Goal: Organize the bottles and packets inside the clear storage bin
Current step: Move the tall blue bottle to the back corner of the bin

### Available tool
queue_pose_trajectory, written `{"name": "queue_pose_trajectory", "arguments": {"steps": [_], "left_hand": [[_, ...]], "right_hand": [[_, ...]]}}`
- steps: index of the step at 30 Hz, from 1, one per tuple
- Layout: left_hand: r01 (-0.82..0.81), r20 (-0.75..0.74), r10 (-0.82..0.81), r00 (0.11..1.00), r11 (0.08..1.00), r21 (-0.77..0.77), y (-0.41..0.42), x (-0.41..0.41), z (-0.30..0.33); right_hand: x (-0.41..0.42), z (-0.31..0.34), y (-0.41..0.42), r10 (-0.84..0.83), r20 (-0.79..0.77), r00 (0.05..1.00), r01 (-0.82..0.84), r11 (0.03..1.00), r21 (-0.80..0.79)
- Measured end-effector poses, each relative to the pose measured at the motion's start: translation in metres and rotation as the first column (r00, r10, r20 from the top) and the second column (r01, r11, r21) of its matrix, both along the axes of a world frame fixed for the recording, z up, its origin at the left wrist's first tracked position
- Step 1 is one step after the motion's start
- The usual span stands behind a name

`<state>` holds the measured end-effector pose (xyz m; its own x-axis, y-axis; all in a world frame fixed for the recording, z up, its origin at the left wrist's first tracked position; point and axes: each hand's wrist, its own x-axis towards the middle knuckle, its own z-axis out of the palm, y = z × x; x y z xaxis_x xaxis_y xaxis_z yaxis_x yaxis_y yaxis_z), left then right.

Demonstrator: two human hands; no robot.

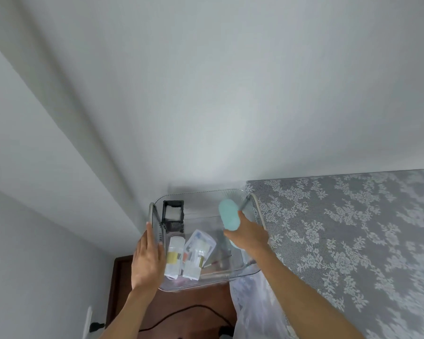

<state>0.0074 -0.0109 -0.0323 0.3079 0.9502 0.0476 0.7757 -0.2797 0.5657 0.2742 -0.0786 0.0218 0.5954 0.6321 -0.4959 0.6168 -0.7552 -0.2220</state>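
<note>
The clear storage bin stands low in the middle of the head view, against the wall. My left hand grips its left wall near the grey handle. My right hand holds a pale teal oval bottle upright inside the bin's right half. Two white bottles with yellow labels lie side by side on the bin floor, and a clear packet lies under the right one. A black frame-shaped object stands in the far left corner.
A surface with a grey lace-patterned cloth runs along the bin's right side. The bin rests on a dark brown wooden top with a black cable across it. White walls rise behind and to the left; a socket with a plug sits low left.
</note>
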Motion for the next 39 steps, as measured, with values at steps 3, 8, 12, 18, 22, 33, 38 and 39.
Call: {"name": "queue_pose_trajectory", "arguments": {"steps": [3, 8, 12, 18, 22, 33, 38, 39], "left_hand": [[0.005, -0.010, -0.005, 1.000, 1.000, 0.008, 0.001, -0.002, -0.004], [0.020, 0.001, -0.020, 1.000, 1.000, 0.020, 0.001, -0.004, -0.007], [0.011, 0.012, -0.011, 1.000, 1.000, 0.008, 0.001, -0.002, -0.005], [0.015, 0.008, -0.015, 1.000, 1.000, 0.003, 0.002, -0.003, -0.004], [0.022, 0.033, -0.022, 0.999, 1.000, -0.001, 0.004, -0.003, -0.004], [0.007, 0.055, -0.009, 0.998, 1.000, 0.030, 0.005, -0.005, -0.008], [-0.002, -0.025, 0.001, 1.000, 1.000, -0.011, -0.001, 0.004, 0.002], [-0.013, -0.038, 0.013, 0.999, 1.000, -0.010, -0.002, 0.005, 0.005]], "right_hand": [[0.005, 0.013, 0.014, 0.049, 0.100, 0.994, -0.052, 0.998, 0.029], [0.008, 0.026, 0.036, 0.043, 0.178, 0.983, -0.060, 0.994, 0.093], [0.002, 0.023, 0.041, -0.009, 0.225, 0.974, -0.045, 0.972, 0.232], [-0.004, 0.014, 0.038, -0.054, 0.252, 0.966, -0.057, 0.910, 0.411], [-0.002, 0.011, 0.039, -0.080, 0.155, 0.985, -0.015, 0.849, 0.529], [0.000, -0.008, 0.046, 0.029, 0.013, 1.000, -0.031, 0.773, 0.633], [0.018, -0.019, 0.043, 0.047, 0.013, 0.999, -0.043, 0.733, 0.679], [0.023, -0.022, 0.042, 0.068, 0.026, 0.997, -0.068, 0.735, 0.674]]}}
